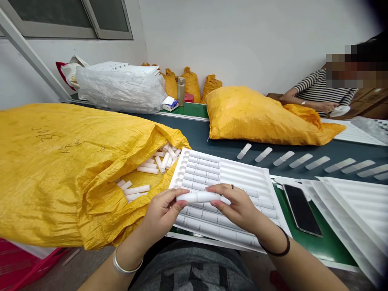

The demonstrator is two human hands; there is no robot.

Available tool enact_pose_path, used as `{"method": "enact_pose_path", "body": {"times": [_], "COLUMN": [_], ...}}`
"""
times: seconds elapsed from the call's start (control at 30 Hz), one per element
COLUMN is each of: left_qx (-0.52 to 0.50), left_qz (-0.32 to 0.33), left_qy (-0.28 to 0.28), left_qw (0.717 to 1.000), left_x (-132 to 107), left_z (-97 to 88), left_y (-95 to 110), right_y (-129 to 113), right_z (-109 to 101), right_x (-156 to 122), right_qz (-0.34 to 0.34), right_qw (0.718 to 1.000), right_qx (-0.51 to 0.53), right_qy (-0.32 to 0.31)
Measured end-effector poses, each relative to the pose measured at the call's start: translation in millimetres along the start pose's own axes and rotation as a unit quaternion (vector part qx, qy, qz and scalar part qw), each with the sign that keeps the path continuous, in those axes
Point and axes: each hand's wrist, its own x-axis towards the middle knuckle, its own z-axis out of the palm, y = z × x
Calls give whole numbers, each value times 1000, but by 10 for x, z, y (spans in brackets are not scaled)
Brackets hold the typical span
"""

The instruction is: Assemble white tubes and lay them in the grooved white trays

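Observation:
A white plastic tube (198, 197) is held level between my two hands, with a seam near its middle. The fingers and thumb of my left hand (160, 212) pinch its left end. My right hand (241, 206) pinches the right end. Just below lies a white ribbed tray (242, 171), where rows of white tubes with small dark print (203, 165) rest in the grooves. The upper right grooves hold no tubes. At my left, an open yellow woven sack (75, 165) spills loose white tubes (165, 159) from its mouth.
A phone (301, 210) and stacked white trays (357, 210) lie to the right. Several translucent caps (283, 158) line the dark conveyor belt (194, 131). Beyond sit another full yellow sack (254, 115), a plastic-wrapped bundle (121, 89) and a bottle (181, 92). A person in striped sleeves (312, 87) works opposite.

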Motion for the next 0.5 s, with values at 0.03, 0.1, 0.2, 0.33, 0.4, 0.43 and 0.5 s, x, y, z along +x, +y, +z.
{"method": "enact_pose_path", "body": {"times": [0.03, 0.1, 0.2, 0.33, 0.4, 0.43, 0.5], "left_qx": [20, 63, 119, 230, 300, 334, 398], "left_qz": [3, 3, -22, -69, -87, -96, -113], "left_qy": [-17, -53, -47, 38, 53, 55, 53], "left_qw": [1000, 997, 992, 970, 948, 936, 909], "left_x": [0, 15, 79, 201, 260, 287, 336], "left_z": [19, 45, -5, -269, -417, -480, -578], "left_y": [-36, -128, -291, -518, -638, -699, -820], "right_y": [53, 217, 608, 1280, 1593, 1727, 1934], "right_z": [36, 83, 25, -277, -414, -459, -506], "right_x": [10, 74, 295, 680, 813, 854, 888], "right_qz": [-5, -8, 122, 327, 387, 416, 460], "right_qw": [1000, 993, 968, 907, 883, 872, 855], "right_qx": [-23, -96, -212, -263, -262, -256, -239], "right_qy": [-21, -64, -60, 34, 39, 31, 2]}}
